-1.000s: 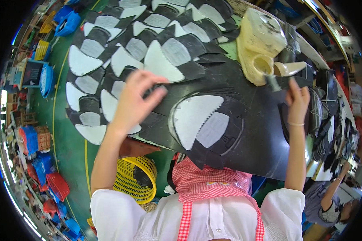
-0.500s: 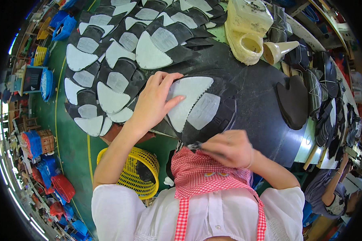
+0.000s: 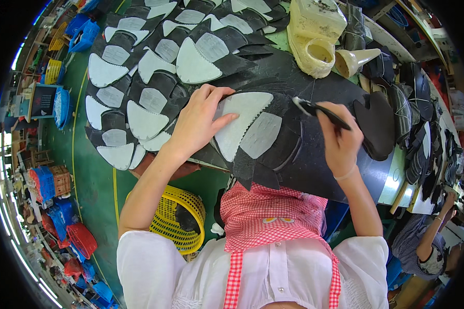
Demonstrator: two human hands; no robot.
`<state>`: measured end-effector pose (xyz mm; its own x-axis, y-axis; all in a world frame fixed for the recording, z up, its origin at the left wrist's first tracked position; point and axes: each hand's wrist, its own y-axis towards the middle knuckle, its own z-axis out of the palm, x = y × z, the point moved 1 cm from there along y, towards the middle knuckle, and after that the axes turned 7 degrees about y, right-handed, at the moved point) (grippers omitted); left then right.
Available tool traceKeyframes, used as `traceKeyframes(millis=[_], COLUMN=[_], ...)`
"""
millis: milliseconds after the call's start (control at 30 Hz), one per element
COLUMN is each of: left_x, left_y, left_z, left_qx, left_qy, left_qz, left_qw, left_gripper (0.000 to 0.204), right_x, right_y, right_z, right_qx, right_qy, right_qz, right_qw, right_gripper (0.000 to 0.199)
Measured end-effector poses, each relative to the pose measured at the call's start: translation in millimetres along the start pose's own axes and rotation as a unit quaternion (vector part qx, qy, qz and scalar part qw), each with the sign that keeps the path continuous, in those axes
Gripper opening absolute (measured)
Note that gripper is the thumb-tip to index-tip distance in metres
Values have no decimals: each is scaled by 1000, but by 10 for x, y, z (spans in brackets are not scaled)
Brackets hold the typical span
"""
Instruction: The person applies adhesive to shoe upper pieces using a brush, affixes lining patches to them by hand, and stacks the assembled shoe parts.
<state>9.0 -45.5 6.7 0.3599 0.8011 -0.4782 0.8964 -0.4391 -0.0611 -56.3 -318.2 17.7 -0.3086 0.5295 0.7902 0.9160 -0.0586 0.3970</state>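
While the left hand (image 3: 198,123) lies flat with its fingers spread and grips nothing, it presses down on a black shoe piece (image 3: 252,136) with a pale grey patch on it. That piece lies in the middle of the dark desk (image 3: 314,170), just in front of the person. The right hand (image 3: 340,139) is closed around a thin black brush (image 3: 319,110), and the brush tip hangs just above the piece. Many more black and grey shoe pieces (image 3: 154,77) lie in rows beyond the left hand, each one partly over the next. A yellowish jug (image 3: 314,31) and a funnel (image 3: 353,59) stand at the far side of the desk. A yellow basket (image 3: 178,216) sits on the green floor (image 3: 87,175) below.
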Motion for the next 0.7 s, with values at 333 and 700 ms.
traceKeyframes(millis=[333, 700], left_x=[48, 110], left_y=[52, -74], left_z=[13, 126], left_qx=[-9, -143], left_qy=[-34, 7], left_qz=[10, 210], left_qw=[999, 967], left_gripper=[46, 38], right_x=[368, -758], right_y=[-674, 153], right_z=[311, -154], right_qx=[322, -91], right_qy=[100, 76], right_qz=[-136, 32], right_qw=[931, 992], right_gripper=[34, 11])
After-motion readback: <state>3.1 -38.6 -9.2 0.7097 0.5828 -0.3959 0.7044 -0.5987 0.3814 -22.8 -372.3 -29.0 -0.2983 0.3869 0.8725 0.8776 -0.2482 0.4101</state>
